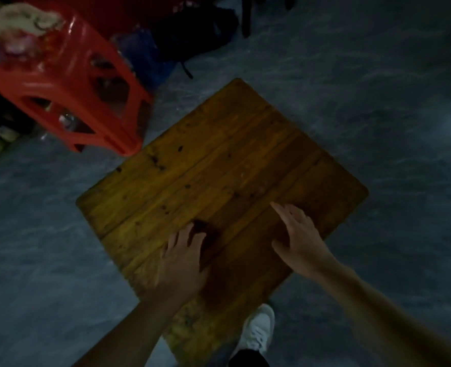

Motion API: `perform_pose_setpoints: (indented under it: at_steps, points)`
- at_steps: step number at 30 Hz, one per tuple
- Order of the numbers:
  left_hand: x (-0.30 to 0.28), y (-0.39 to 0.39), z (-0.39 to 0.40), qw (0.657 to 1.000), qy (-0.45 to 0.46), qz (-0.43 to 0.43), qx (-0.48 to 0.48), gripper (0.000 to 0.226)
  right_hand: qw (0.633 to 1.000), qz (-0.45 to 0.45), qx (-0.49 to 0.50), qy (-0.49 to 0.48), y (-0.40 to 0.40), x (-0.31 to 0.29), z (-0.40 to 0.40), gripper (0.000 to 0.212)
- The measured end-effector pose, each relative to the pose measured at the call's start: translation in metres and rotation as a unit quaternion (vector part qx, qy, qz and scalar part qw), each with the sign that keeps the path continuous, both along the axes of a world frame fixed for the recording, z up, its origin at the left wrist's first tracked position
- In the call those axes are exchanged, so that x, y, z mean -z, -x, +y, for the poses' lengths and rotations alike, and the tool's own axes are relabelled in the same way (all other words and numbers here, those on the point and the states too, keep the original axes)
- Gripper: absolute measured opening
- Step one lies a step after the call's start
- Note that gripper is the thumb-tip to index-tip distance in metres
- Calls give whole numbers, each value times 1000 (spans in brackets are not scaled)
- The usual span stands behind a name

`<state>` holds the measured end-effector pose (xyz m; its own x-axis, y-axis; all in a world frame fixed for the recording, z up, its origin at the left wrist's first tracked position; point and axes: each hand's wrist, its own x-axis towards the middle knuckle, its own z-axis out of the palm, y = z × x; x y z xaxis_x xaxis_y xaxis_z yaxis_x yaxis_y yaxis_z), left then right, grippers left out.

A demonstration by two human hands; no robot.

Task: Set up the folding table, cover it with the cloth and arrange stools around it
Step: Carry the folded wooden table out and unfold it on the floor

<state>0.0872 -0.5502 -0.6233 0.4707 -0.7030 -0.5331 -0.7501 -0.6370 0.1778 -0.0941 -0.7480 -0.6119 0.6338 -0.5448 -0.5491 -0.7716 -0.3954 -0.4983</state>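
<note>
A square wooden folding table (pixel 219 160) stands on the dim grey floor, seen from above with its yellow-brown planks running diagonally. Both my hands lie over its near part with fingers stretched out. My left hand (pixel 183 256) is flat near the near-left edge. My right hand (pixel 298 239) is spread near the near-right edge. Neither holds anything. A red plastic stool (pixel 68 83) stands at the table's far-left corner, and a pale patterned cloth (pixel 15 30) is bundled on its seat.
Dark bags (pixel 190 35) and a bluish bag (pixel 142 49) lie on the floor behind the stool. A dark furniture leg (pixel 245 19) stands at the top. My white shoe (pixel 258 332) is under the table's near corner. Bare floor stretches to the right.
</note>
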Motion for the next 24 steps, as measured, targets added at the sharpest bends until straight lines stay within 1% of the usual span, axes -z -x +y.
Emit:
perform_pose_setpoints:
  at_steps: [5,8,11,13,16,20,24]
  points:
    - [-8,55,2,994,66,12,-85,59,995,55,-79,3,13,-4,-8,87]
    - [-20,87,9,988,86,13,-128,54,992,62,-113,13,20,-15,4,85]
    - [-36,113,31,988,76,-1,-137,53,989,31,-142,29,33,-39,23,81]
    - [-49,132,53,986,62,-11,-155,53,982,26,-182,50,45,-56,36,79]
    - [-61,163,90,979,83,-29,-186,54,971,17,-227,68,60,-71,49,77]
    - [-57,183,110,969,100,-36,-223,64,958,34,-273,76,62,-66,52,79]
    - [-43,185,90,958,113,-32,-261,59,953,33,-292,78,60,-45,47,77]
